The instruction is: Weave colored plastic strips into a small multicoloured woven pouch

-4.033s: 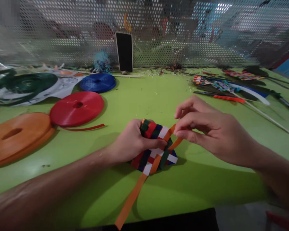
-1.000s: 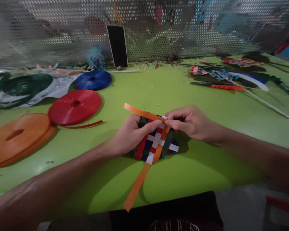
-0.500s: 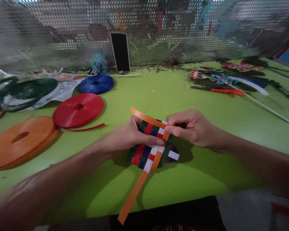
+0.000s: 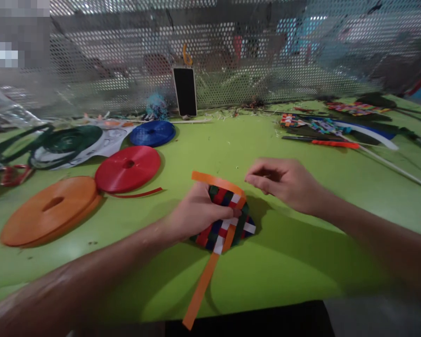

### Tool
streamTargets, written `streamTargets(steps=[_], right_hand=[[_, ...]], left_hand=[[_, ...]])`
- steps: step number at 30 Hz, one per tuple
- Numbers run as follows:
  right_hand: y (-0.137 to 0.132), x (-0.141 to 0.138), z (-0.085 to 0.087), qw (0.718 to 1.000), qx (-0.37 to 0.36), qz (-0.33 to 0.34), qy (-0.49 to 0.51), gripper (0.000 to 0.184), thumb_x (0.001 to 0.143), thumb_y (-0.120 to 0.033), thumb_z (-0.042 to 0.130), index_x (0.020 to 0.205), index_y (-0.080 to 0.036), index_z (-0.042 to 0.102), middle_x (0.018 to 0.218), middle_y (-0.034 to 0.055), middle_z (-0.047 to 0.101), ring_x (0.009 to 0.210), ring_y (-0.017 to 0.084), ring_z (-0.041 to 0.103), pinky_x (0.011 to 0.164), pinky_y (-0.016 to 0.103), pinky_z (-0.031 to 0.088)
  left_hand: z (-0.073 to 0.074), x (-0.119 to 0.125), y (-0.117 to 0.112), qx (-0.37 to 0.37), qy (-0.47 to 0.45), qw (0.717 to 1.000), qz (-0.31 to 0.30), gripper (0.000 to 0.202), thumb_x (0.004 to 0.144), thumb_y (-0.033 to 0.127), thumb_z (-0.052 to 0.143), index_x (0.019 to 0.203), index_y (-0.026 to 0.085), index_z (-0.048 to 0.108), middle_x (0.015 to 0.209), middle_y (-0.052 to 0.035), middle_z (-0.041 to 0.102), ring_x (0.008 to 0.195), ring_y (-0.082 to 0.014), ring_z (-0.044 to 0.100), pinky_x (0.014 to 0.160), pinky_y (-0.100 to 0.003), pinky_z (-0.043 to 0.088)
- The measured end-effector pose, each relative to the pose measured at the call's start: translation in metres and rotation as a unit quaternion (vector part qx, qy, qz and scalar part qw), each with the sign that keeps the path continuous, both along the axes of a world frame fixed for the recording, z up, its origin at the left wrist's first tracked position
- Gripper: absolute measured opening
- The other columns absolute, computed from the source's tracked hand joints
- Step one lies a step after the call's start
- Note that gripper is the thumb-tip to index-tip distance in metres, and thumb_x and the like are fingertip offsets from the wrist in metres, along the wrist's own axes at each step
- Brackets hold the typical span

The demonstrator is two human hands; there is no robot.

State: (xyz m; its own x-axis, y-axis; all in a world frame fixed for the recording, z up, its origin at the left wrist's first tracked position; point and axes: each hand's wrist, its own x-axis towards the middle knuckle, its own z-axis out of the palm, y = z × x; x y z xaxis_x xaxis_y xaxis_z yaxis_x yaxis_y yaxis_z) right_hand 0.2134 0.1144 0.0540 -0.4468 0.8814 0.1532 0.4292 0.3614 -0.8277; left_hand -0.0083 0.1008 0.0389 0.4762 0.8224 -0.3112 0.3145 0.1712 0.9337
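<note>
The person's bare left hand [image 4: 201, 213] is covering part of the multicoloured woven-strip piece [image 4: 223, 231]; most fingers are hiding underneath. Shadow is obscuring the inner fingers of the bare, curled right hand [image 4: 284, 182]. The dark-green coiled plastic strip [image 4: 72, 139] is running off the left edge, partly hiding a white printed sheet [image 4: 108, 146]. Black cloth [image 4: 245, 323] is getting cut off below. The grey perforated metal screen [image 4: 231, 89] is blurring the background.

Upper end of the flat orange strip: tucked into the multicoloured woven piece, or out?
Out: the orange strip arches over the woven piece, its tip free beyond the left hand.
</note>
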Motion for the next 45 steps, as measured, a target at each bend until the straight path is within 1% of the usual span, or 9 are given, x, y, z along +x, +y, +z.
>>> streamTargets(steps=[4, 8, 13, 16, 20, 22, 26, 35, 45], right_hand=[[-0.008, -0.012, 0.011, 0.996, 0.002, 0.054, 0.064, 0.023, 0.093, -0.031, 0.065, 0.112, -0.02, 0.072, 0.104, 0.0065, 0.07, 0.08, 0.015, 0.061, 0.068, 0.027, 0.051], [-0.012, -0.015, 0.016, 0.994, -0.01, 0.097, 0.059, 0.018, 0.092, -0.031, 0.068, 0.103, -0.018, 0.074, 0.093, 0.0046, 0.072, 0.074, 0.014, 0.06, 0.065, 0.027, 0.048], [-0.013, -0.003, 0.02, 0.996, -0.019, 0.062, 0.064, 0.02, 0.089, -0.036, 0.072, 0.079, -0.019, 0.073, 0.074, 0.0007, 0.063, 0.065, 0.013, 0.052, 0.059, 0.029, 0.04], [-0.017, 0.003, 0.025, 0.998, -0.023, 0.061, 0.001, 0.029, 0.091, -0.038, 0.069, 0.069, -0.02, 0.068, 0.078, 0.0018, 0.061, 0.065, 0.012, 0.051, 0.06, 0.029, 0.039], [-0.024, 0.008, 0.032, 0.997, 0.018, 0.029, -0.073, 0.029, 0.091, -0.038, 0.066, 0.069, -0.02, 0.066, 0.106, 0.0084, 0.061, 0.081, 0.017, 0.056, 0.063, 0.031, 0.042], [-0.025, 0.012, 0.035, 0.995, 0.018, 0.035, -0.093, 0.027, 0.091, -0.037, 0.065, 0.07, -0.02, 0.066, 0.11, 0.0089, 0.06, 0.084, 0.019, 0.057, 0.063, 0.031, 0.043], [-0.021, 0.016, 0.036, 0.994, 0.028, 0.062, -0.089, 0.024, 0.09, -0.031, 0.064, 0.069, -0.021, 0.064, 0.101, 0.0066, 0.061, 0.077, 0.017, 0.056, 0.063, 0.031, 0.042], [-0.019, 0.007, 0.029, 0.996, 0.041, -0.015, -0.074, 0.021, 0.086, -0.027, 0.064, 0.067, -0.019, 0.063, 0.09, 0.0028, 0.061, 0.067, 0.012, 0.053, 0.059, 0.029, 0.038], [-0.021, 0.001, 0.024, 0.995, 0.068, -0.051, -0.051, 0.021, 0.083, -0.019, 0.061, 0.062, -0.019, 0.057, 0.083, 0.002, 0.061, 0.067, 0.012, 0.052, 0.059, 0.03, 0.036]], left_hand=[[-0.003, 0.002, 0.001, 0.021, 0.008, 0.999, 0.027, 0.01, 0.072, 0.022, 0.08, 0.074, 0.017, 0.071, 0.073, -0.0008, 0.073, 0.063, -0.0143, 0.065, 0.058, -0.025, 0.054], [-0.005, 0.002, 0.001, 0.041, -0.009, 0.999, 0.0, 0.014, 0.075, 0.025, 0.079, 0.07, 0.016, 0.069, 0.067, 0.0008, 0.069, 0.058, -0.013, 0.061, 0.053, -0.023, 0.05], [-0.004, 0.0, -0.001, -0.024, -0.028, 0.999, 0.01, 0.013, 0.073, 0.023, 0.082, 0.075, 0.014, 0.073, 0.075, -0.0026, 0.076, 0.061, -0.0141, 0.068, 0.057, -0.023, 0.056], [-0.001, -0.001, -0.001, -0.04, -0.035, 0.999, 0.001, 0.01, 0.074, 0.021, 0.082, 0.077, 0.015, 0.077, 0.077, -0.0038, 0.079, 0.062, -0.0144, 0.071, 0.057, -0.022, 0.058], [0.005, -0.002, 0.0, -0.081, -0.055, 0.995, 0.003, 0.006, 0.076, 0.018, 0.081, 0.08, 0.015, 0.079, 0.077, -0.0051, 0.08, 0.062, -0.015, 0.073, 0.056, -0.022, 0.06], [0.006, -0.003, 0.0, -0.097, -0.06, 0.993, 0.011, 0.007, 0.076, 0.019, 0.082, 0.08, 0.014, 0.079, 0.077, -0.0054, 0.08, 0.061, -0.0158, 0.074, 0.054, -0.022, 0.061], [0.008, -0.004, 0.0, -0.132, -0.063, 0.989, 0.018, 0.006, 0.076, 0.019, 0.083, 0.079, 0.015, 0.08, 0.074, -0.0046, 0.08, 0.058, -0.0162, 0.074, 0.051, -0.022, 0.062], [0.009, -0.005, 0.0, -0.134, -0.092, 0.987, 0.018, 0.004, 0.075, 0.014, 0.083, 0.077, 0.017, 0.081, 0.073, -0.0011, 0.08, 0.058, -0.0132, 0.074, 0.051, -0.015, 0.06], [0.006, 0.001, -0.002, -0.138, -0.093, 0.985, 0.045, 0.007, 0.075, 0.01, 0.082, 0.076, 0.017, 0.08, 0.071, -0.0021, 0.079, 0.055, -0.0157, 0.074, 0.048, -0.02, 0.061]])
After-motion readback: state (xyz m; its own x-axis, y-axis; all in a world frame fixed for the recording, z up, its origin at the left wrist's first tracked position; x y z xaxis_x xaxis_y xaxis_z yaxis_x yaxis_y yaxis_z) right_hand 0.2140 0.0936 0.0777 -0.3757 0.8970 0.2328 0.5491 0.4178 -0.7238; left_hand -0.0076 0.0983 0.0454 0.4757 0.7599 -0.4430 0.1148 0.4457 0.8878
